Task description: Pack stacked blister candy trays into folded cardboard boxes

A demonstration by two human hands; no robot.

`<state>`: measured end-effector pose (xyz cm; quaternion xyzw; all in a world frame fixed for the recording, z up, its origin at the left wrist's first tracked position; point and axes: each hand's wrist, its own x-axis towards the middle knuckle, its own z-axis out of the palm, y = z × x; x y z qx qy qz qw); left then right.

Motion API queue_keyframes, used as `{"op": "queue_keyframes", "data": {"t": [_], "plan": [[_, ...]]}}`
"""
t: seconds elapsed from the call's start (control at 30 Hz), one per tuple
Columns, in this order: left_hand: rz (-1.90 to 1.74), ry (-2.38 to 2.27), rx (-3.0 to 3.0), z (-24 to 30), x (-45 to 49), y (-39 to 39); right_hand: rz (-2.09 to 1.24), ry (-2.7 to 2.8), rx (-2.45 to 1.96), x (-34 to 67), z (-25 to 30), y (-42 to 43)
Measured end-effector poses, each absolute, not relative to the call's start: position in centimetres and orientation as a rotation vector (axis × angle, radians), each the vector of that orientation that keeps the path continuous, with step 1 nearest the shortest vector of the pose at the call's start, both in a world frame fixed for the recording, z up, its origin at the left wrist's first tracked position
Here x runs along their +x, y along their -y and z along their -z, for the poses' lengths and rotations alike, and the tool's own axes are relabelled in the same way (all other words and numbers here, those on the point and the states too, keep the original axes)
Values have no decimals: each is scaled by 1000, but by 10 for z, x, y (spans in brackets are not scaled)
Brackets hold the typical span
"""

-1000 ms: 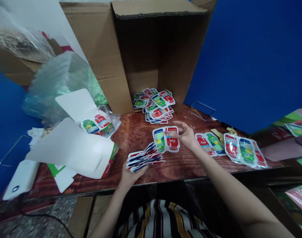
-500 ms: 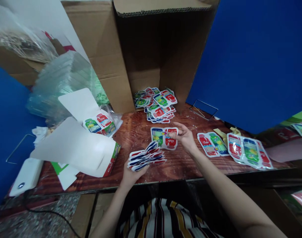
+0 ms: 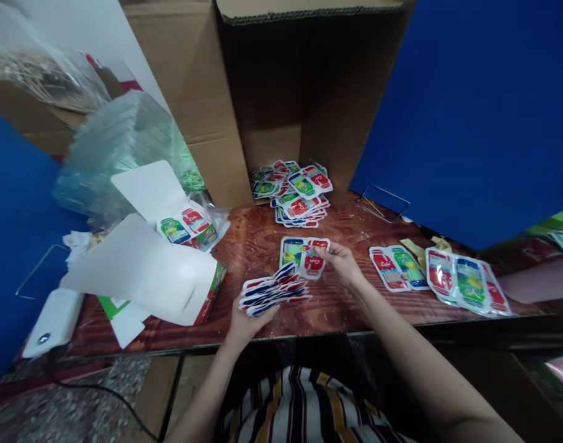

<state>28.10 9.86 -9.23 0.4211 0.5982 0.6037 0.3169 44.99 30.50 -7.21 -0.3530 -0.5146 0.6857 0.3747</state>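
My left hand (image 3: 250, 321) grips a fanned stack of flat printed packets (image 3: 272, 290) just over the table's front part, edges facing up. Between the thumb and fingers of my right hand (image 3: 344, 263) is the right end of a single red-and-green Cola packet (image 3: 292, 252). That packet lies flat or nearly so, just behind the stack; whether it touches the table I cannot tell. Farther back, a loose pile of similar packets (image 3: 303, 206) spills from the mouth of a cardboard box (image 3: 211, 123). More packets (image 3: 395, 268) lie right of my right hand, beside a clear-wrapped group (image 3: 466, 280).
At left stands an opened white carton (image 3: 143, 264) with raised flaps, next to a white device (image 3: 53, 323) with a cable. Plastic bags (image 3: 119, 147) are heaped behind it. Blue panels (image 3: 470, 111) flank the table (image 3: 248, 231), and a wire stand (image 3: 385, 203) sits at back right.
My right hand has closed its fingers on the Cola packet's right end and shifted slightly left. The left hand with its stack is nearly still. The whole view has shifted slightly.
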Motion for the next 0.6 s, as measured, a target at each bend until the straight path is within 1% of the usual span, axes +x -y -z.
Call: {"op": "queue_keyframes", "data": {"t": [0.27, 0.6], "plan": [[-1618, -1535, 1104, 91, 282, -99, -1665, 1336, -931, 448, 85, -306], [-1607, -1554, 1127, 93, 281, -98, -1626, 1399, -893, 445, 86, -306]]}}
